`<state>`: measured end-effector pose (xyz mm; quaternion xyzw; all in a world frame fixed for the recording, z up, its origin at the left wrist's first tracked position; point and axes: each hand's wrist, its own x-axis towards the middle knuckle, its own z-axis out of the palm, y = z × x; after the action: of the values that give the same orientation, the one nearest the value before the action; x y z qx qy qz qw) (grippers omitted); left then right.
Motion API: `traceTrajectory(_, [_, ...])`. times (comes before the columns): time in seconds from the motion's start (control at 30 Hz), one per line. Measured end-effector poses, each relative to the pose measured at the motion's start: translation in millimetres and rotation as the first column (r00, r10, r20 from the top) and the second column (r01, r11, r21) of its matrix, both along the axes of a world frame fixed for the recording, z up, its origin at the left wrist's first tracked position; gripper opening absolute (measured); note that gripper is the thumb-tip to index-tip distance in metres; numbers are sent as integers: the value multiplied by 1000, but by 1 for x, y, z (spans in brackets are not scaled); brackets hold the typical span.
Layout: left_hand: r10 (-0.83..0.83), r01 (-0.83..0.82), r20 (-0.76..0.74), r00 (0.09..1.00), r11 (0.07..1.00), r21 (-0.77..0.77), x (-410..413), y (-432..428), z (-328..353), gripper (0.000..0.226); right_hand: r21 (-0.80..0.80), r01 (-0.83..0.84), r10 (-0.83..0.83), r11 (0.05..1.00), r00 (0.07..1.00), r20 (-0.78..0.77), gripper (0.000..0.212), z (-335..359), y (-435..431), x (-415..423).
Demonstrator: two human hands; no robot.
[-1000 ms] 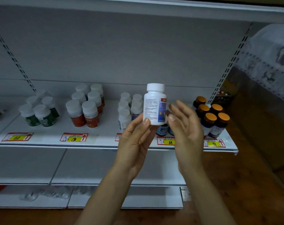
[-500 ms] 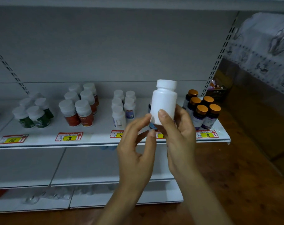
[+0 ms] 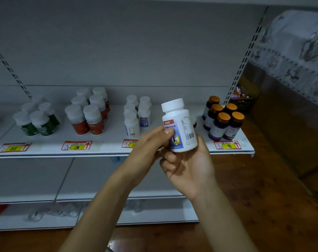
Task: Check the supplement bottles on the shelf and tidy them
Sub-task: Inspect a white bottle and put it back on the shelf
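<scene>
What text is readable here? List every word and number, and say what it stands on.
"198": second price tag, under the red-label bottles.
"98": rightmost price tag, under the orange-capped bottles.
"1", other digits unclear: leftmost price tag.
"1" only: third price tag, partly behind the left hand.
Too blurred: characters and small print on the held bottle.

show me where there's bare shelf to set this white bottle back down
Bare shelf lies between the green-label bottles and the red-label bottles, and again between those and the small white bottles. The front strip by the price tags is bare too. Each cluster is packed tight. The stretch before the orange-capped bottles is hidden by the held bottle.
</scene>
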<state>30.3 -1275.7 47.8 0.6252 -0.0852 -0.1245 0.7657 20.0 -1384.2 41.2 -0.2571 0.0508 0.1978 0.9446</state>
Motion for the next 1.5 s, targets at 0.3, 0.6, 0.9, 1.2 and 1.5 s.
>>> traceTrajectory(0.3, [302, -302, -13, 953, 950, -73, 8, -1, -11, 47, -614, 365, -316, 701, 929, 191, 27, -25, 6, 3])
traceTrajectory(0.6, [415, -415, -23, 909, 910, 28, 0, 0, -15, 67, -587, 694, -261, 416, 710, 654, 36, -48, 15, -8])
traceTrajectory(0.9, [378, -378, -79, 922, 926, 18, 2, 10, -24, 24, -515, 382, -279, 768, 922, 268, 26, -45, 4, 8])
traceTrajectory(1.2, [202, -382, 498, 843, 877, 292, 7, 20, -42, 53, -629, 606, -83, 486, 749, 657, 55, -62, -5, 13])
traceTrajectory(1.5, [201, -285, 332, 921, 932, 225, 13, 21, -28, 48, -620, 674, -163, 402, 719, 676, 58, -60, -3, 7])
